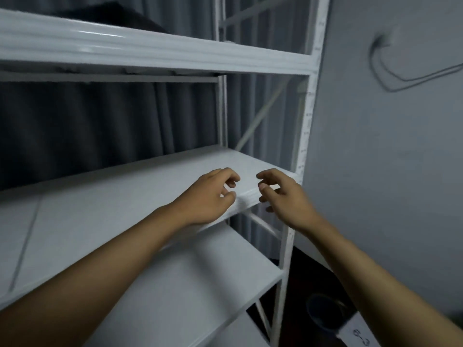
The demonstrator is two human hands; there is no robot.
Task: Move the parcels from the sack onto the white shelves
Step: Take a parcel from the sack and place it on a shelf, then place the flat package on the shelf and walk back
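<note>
white shelves [140,209] blurred; left hand [208,199] and right hand [283,196] loosely curled, grasping nothing.

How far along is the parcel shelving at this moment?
Done: nothing that shows; the white shelves in view carry no parcel. In hand: nothing; left hand and right hand hover loosely curled at the middle shelf's front edge, with no grip on anything. Left: cannot judge, since the sack is out of frame.

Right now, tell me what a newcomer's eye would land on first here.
Two bare hands, left hand and right hand, hover loosely curled and empty over the front edge of the middle white shelf. A dark curtain hangs behind the shelves, and a cable loops across the grey wall on the right.
</note>
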